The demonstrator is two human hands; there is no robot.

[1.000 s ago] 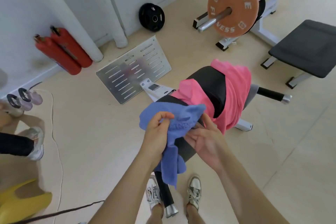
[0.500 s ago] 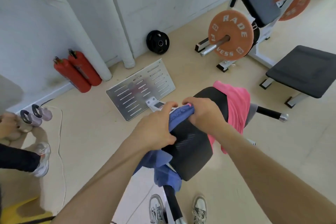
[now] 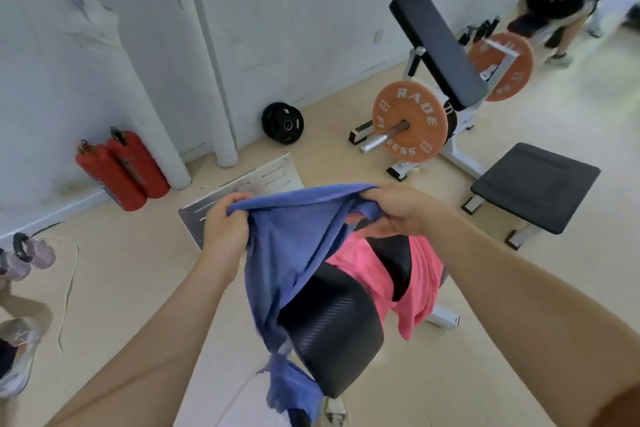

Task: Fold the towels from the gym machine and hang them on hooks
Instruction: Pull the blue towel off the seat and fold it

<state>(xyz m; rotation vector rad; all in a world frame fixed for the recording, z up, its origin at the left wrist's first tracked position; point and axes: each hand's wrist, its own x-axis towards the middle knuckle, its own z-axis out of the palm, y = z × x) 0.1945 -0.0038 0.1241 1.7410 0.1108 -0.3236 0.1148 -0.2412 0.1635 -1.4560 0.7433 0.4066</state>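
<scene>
Head view: both bare forearms reach forward and slightly up, holding the blue towel point(image 3: 291, 253) stretched between them above the black padded seat point(image 3: 332, 326) of the gym machine. The left hand point(image 3: 225, 229) has its fingers curled tight around one upper corner, and the right hand point(image 3: 394, 210) pinches the opposite corner, its fingers closed on bunched cloth. The towel's top edge runs nearly taut between the fists; the rest hangs in loose folds, its lower end twisted and trailing down past the seat's near edge. A pink towel point(image 3: 415, 284) lies draped over the pad just behind. Beyond stand two red fire extinguishers point(image 3: 121, 170) against the wall.
</scene>
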